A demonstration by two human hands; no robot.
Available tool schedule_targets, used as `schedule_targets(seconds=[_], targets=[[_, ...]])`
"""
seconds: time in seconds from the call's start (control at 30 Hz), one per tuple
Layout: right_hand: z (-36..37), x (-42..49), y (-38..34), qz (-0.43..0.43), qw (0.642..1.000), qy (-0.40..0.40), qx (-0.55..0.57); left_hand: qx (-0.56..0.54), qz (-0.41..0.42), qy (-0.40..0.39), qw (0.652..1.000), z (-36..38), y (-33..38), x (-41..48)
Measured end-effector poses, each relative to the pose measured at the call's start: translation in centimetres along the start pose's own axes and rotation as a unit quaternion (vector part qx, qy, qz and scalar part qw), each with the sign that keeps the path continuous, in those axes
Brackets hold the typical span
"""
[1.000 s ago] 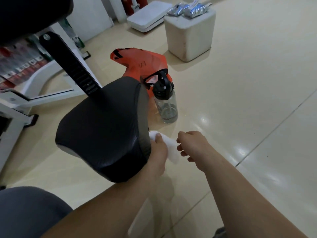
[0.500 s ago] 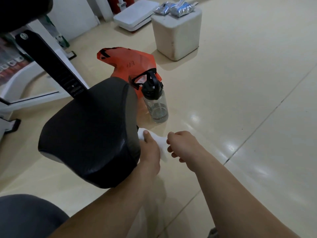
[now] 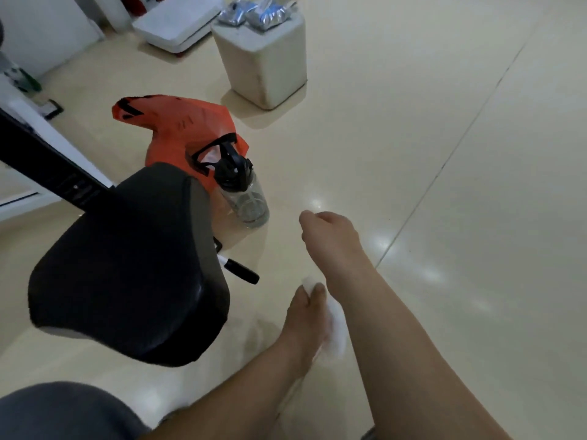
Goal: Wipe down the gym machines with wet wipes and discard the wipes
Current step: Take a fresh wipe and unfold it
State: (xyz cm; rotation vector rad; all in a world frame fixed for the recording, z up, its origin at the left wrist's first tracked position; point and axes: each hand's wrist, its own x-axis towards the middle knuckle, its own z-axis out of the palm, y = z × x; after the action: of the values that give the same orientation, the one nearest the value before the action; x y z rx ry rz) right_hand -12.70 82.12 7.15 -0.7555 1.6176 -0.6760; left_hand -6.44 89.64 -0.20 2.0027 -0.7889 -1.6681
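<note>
Reaching out low over the shiny floor (image 3: 444, 154), both bare arms come in from the bottom of the view. The left hand (image 3: 305, 312) is seen from the back. Its fingers are curled round a soft white wipe (image 3: 335, 328). The wipe sticks out on the right side of the hand and looks blurry. It is just beside the right forearm and off to the right of the seat, not touching it.

The right hand (image 3: 328, 231) is farther out, past the left hand, with its back up and its fingers curled under. I cannot tell if it has anything in it.

The black seat pad (image 3: 127, 258) of the gym machine is to the left of both hands. It is smooth and a bit shiny. A black bar (image 3: 47, 163) goes up from it to the left.

A clear water bottle (image 3: 246, 198) with a black lid stands on the floor just behind the seat. An orange bag (image 3: 178, 131) lies behind the bottle and touches it. A black marker (image 3: 241, 271) lies on the floor by the edge of the seat.

Farther back stands a white box (image 3: 266, 68) with silver packs (image 3: 260, 14) on top.

The orange bag has dark marks on it, the packs have blue print, and the bar has tiny marks. All of these are too blurry to read.
</note>
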Motion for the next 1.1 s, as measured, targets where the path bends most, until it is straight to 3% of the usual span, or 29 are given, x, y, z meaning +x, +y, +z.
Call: schedule_targets(seconds=[0.13, 0.23, 0.37, 0.47, 0.73, 0.87, 1.1], targets=[[-4.3, -4.8, -0.3, 0.049, 0.993, 0.093, 0.058, 0.017, -0.013, -0.018, 1.0, 0.8, 2.5, -7.1], [-8.6, -10.2, 0.3, 0.126, 0.975, 0.131, 0.13, 0.051, 0.024, -0.029, 0.998, 0.8, 7.2, -14.1], [-14.3, -18.3, -3.6, 0.204, 0.963, 0.064, 0.166, 0.083, 0.079, -0.077, 0.99, 0.0, 14.3, -23.0], [-17.8, -24.3, -10.5, 0.155, 0.973, -0.008, 0.17, 0.096, 0.108, -0.14, 0.98, -1.1, 20.3, -29.9], [-26.1, -40.2, -26.6, 0.045, 0.977, 0.041, 0.205, 0.068, 0.124, -0.288, 0.947, -3.7, 36.5, -47.4], [-28.3, -46.7, -29.7, 0.014, 0.973, 0.1, 0.207, 0.049, 0.113, -0.33, 0.936, -3.4, 40.9, -53.2], [-27.9, -57.4, -29.0, 0.013, 0.928, 0.22, 0.301, 0.184, 0.172, -0.425, 0.87, -3.3, 41.1, -59.9]])
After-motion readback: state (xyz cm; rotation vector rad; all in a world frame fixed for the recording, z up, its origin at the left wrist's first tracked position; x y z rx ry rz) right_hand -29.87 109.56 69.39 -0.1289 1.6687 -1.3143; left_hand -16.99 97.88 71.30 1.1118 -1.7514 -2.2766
